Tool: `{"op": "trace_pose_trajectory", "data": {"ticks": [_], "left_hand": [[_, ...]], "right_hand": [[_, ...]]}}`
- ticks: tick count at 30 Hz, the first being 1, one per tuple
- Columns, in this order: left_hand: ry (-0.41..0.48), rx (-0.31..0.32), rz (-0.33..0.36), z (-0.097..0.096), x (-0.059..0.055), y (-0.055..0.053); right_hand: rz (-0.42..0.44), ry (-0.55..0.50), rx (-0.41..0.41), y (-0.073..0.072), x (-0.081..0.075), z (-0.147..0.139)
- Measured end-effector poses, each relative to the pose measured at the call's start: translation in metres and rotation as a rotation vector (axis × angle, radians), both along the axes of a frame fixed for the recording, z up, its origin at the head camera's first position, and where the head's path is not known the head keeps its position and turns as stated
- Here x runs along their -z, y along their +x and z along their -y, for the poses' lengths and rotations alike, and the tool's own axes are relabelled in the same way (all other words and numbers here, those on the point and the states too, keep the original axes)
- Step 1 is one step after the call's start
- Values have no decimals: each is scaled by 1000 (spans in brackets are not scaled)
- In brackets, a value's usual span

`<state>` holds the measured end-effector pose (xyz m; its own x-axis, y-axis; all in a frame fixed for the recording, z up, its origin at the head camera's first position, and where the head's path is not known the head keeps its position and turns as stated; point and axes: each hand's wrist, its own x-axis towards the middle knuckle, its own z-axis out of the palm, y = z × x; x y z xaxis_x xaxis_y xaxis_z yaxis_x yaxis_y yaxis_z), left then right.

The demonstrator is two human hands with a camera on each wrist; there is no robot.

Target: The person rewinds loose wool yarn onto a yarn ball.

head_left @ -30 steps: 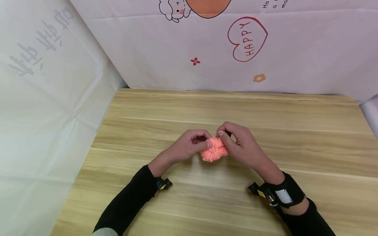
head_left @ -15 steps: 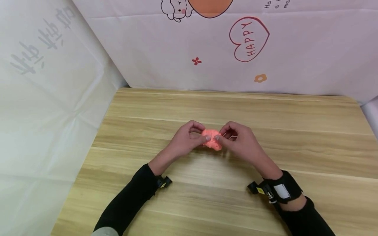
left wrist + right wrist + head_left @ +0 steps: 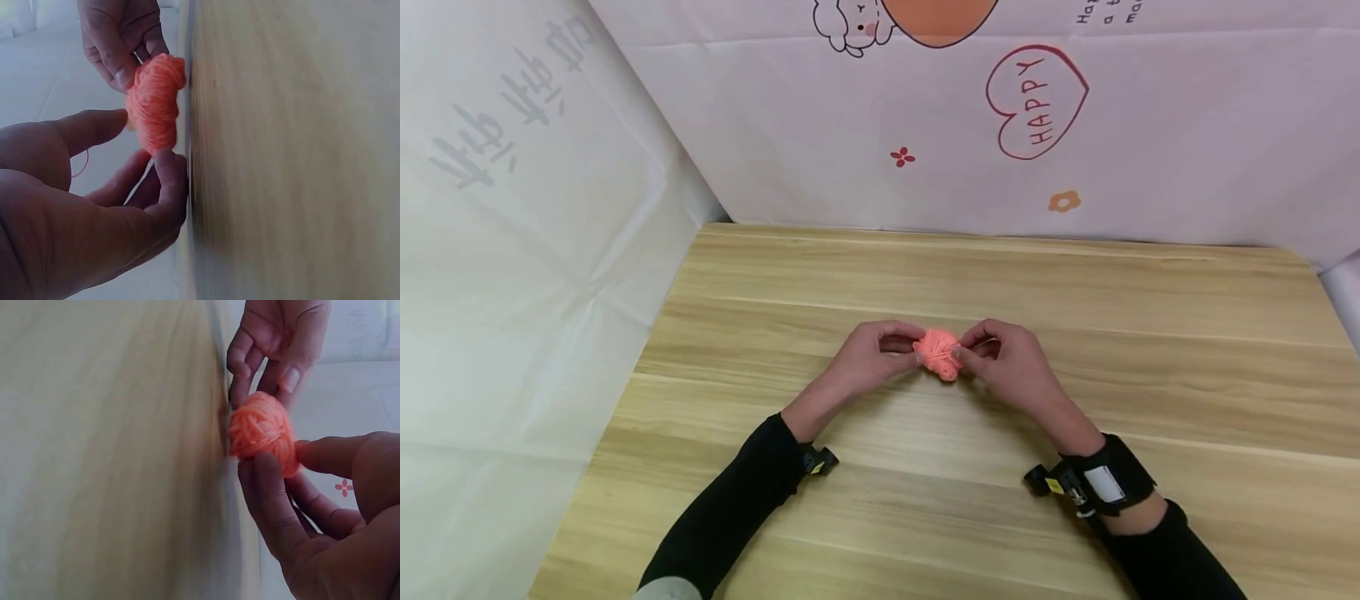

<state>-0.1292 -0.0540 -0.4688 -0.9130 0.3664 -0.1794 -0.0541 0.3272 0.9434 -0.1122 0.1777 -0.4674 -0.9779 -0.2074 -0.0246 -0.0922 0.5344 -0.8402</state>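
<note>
A small coral ball of yarn [image 3: 938, 353] is held between both hands above the wooden table. My right hand [image 3: 1011, 362] pinches its right side, thumb on the near face and fingers curled behind and under it, as the right wrist view shows. On the other side, my left hand [image 3: 872, 358] has its thumb and fingertips at the ball's left edge. In the left wrist view the yarn ball [image 3: 156, 100] sits between the left thumb and fingers, with wraps running across it. A thin loose strand [image 3: 81, 165] curves behind the left thumb.
The wooden table [image 3: 880, 500] spreads under both arms. Behind it hangs a white printed cloth [image 3: 820, 142] with a red heart outline, and another white cloth [image 3: 535, 333] closes off the left side. Both wrists carry small black cameras.
The yarn ball has moved slightly away from the body and turned. My left thumb has slid from its upper face to its left edge, while my right hand has come to grip its right side.
</note>
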Motion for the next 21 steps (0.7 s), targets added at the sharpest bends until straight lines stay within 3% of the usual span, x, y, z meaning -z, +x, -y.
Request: {"op": "trace_pose_trajectory", "data": {"ticks": [3,9,14,17,21], "left_hand": [[-45,40,7,0,0,0],[-102,64,18,0,-1,0],[-143,110,11,4,-10,1],[-207,112,-82,12,-23,2],[-404,19,-349,25,-41,-1]], "right_hand": [[18,29,-3,-1,3,-1],[31,51,-8,-4,9,-2],[7,135,-23,-4,1,-9],[-93,190,6,-4,-11,-18],[-336,288,87,-6,-23,-32]]}}
